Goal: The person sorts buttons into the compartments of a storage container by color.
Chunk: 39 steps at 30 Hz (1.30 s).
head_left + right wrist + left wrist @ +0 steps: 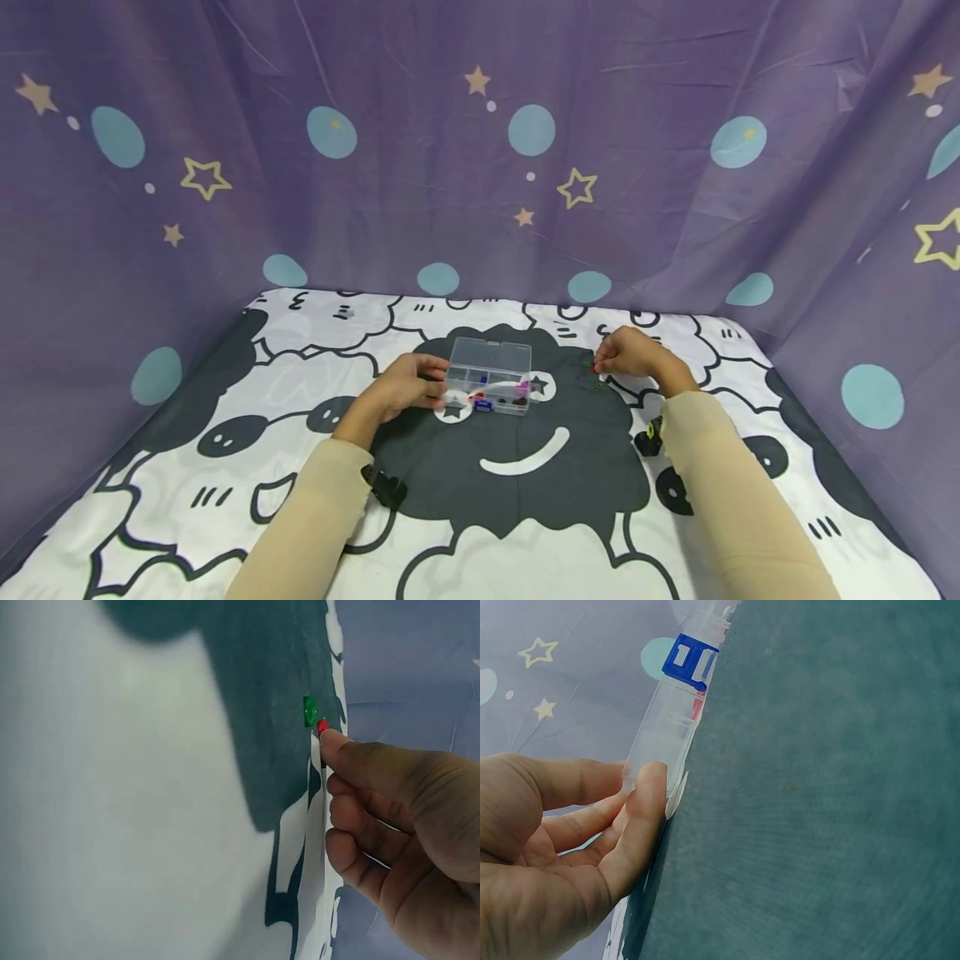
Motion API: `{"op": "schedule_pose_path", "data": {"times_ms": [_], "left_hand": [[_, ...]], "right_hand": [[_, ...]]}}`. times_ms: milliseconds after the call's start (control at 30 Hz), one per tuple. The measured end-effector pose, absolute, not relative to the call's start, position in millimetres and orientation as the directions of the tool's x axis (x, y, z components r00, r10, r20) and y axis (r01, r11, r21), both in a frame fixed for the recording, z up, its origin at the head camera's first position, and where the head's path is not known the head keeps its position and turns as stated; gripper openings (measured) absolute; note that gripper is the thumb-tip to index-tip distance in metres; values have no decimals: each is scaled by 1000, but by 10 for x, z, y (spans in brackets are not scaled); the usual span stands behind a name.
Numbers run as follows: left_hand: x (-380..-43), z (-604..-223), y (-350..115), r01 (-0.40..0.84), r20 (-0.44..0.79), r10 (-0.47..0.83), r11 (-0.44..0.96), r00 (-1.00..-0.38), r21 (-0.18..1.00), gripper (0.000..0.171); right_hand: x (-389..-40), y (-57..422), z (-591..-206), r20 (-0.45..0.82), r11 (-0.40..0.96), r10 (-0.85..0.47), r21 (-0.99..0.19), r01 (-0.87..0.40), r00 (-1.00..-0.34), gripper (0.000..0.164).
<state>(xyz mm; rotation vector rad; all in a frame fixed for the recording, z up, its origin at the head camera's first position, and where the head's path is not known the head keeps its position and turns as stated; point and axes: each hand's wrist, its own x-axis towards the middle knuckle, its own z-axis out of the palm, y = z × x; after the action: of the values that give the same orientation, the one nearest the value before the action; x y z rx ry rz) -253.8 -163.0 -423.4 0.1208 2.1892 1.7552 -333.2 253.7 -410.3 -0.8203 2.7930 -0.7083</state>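
Observation:
A clear plastic compartment box (489,357) with its lid raised lies on the dark cloud print of the cloth. My left hand (407,385) holds the box at its left end, thumb and fingertips against the side in the left wrist view. A blue latch (689,661) shows on the box's front. Small coloured pieces, among them a pink one (522,388), lie in its compartments. To the right, my right hand (636,353) pinches a small red piece (322,726) between thumb and finger, low over the cloth. A green piece (309,711) lies just beside it.
Another small green piece (599,386) lies on the dark print by the right hand. The cloth (525,492) with cartoon faces covers the whole surface. Behind it hangs a purple curtain (450,167) with stars and dots.

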Motion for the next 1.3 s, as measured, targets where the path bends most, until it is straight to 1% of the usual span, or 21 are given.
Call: {"op": "schedule_pose_path", "data": {"times_ms": [233, 367, 500, 767, 900, 1033, 1133, 1300], "left_hand": [[-2546, -4262, -1636, -146, -209, 266, 237, -941, 960, 48], [-2556, -4273, -1640, -144, -207, 268, 237, -941, 961, 48], [-2558, -4279, -1635, -134, -200, 277, 240, -940, 962, 49], [-2550, -4276, -1631, -133, -198, 277, 237, -940, 962, 49], [-2550, -4276, -1631, -131, -197, 278, 239, -940, 962, 49], [-2552, -4263, -1634, -131, -197, 275, 241, -941, 962, 48], [-2556, -4261, -1636, -129, -195, 276, 240, -941, 962, 49], [-2561, -4265, -1636, -126, -193, 279, 241, -941, 962, 49]], "right_hand": [[-3365, 2505, -4110, -23, 740, -571, -448, -502, -821, 6], [-3382, 2496, -4123, -60, 755, -566, -437, -488, -822, 9], [-3393, 2490, -4123, -89, 765, -569, -422, -487, -817, 8], [-3400, 2475, -4101, -86, 753, -606, -385, -534, -791, 9], [-3396, 2466, -4093, -88, 760, -599, -373, -531, -796, 8], [-3396, 2470, -4076, -96, 773, -572, -394, -497, -814, 5], [-3398, 2463, -4073, -107, 774, -561, -419, -475, -821, 6], [-3400, 2427, -4087, -114, 782, -556, -408, -471, -823, 8]]}}
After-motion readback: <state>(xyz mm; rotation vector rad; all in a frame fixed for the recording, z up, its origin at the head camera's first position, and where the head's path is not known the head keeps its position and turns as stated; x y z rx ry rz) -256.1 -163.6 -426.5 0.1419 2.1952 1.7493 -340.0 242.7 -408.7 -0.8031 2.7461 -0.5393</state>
